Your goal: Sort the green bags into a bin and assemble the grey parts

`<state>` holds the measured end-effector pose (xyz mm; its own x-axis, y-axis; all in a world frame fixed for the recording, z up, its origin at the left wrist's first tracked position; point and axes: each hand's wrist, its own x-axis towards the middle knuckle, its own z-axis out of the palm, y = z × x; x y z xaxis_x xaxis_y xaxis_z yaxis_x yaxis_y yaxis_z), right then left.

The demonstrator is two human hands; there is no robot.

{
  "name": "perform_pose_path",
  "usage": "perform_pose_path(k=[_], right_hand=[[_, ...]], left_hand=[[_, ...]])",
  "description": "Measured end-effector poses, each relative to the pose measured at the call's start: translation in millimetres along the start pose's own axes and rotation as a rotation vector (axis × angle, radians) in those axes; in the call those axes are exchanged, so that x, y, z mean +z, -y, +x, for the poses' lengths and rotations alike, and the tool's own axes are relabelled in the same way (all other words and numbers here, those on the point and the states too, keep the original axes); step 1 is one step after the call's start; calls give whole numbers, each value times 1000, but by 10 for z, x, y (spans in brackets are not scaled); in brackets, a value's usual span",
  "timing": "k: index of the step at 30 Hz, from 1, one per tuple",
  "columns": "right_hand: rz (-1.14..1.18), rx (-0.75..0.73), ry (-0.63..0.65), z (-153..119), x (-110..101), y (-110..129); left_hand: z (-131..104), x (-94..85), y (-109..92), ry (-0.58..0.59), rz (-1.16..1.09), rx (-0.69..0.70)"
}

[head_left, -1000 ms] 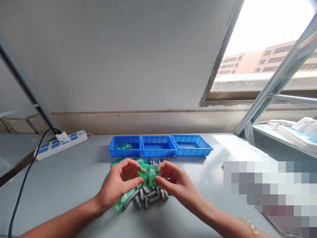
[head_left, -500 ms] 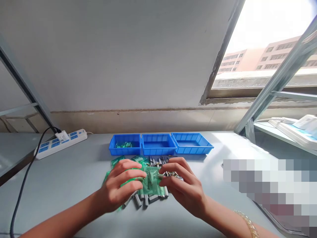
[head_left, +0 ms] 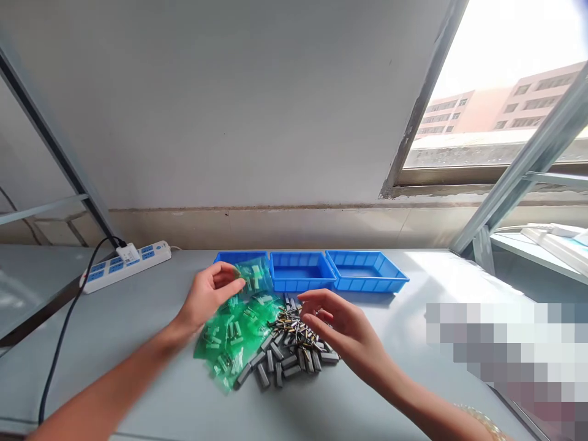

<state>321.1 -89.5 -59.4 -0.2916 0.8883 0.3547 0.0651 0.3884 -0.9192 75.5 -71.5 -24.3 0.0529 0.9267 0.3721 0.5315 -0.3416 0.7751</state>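
The left hand (head_left: 209, 294) pinches a small green bag (head_left: 255, 275) just above the leftmost blue tray (head_left: 239, 257). The right hand (head_left: 337, 324) hovers with fingers loosely spread, holding nothing, over the pile of metal parts (head_left: 289, 352) beside filled green bags (head_left: 229, 340) on the tabletop (head_left: 138, 343).
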Motion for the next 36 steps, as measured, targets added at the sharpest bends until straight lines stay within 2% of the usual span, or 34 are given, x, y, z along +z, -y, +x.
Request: perform_pose_path(k=[4, 7, 9, 14, 16, 19, 22, 25, 31, 36], right_hand=[[7, 21, -13, -4, 6, -24], [-11, 36, -5, -12, 8, -12], [-17, 46, 3, -15, 6, 9], [-40, 48, 26, -18, 6, 39], [-50, 45, 30, -24, 7, 35], [-52, 45, 36, -36, 9, 20], [-51, 44, 32, -43, 10, 4], [-57, 44, 26, -42, 13, -8], [-84, 52, 23, -45, 25, 0], [-78, 86, 26, -51, 43, 23]], left_hand=[[299, -214, 303, -147, 178, -24], [326, -294, 376, -206, 309, 34], [256, -301, 328, -116, 363, 94], [53, -245, 90, 379, 406, 231], [29, -259, 30, 500, 423, 257], [56, -380, 4, 522, 483, 227], [95, -558, 35, 480, 553, 140], [89, -672, 89, 518, 591, 48], [-16, -625, 119, 664, 542, -67], [-72, -612, 47, 666, 405, -107]])
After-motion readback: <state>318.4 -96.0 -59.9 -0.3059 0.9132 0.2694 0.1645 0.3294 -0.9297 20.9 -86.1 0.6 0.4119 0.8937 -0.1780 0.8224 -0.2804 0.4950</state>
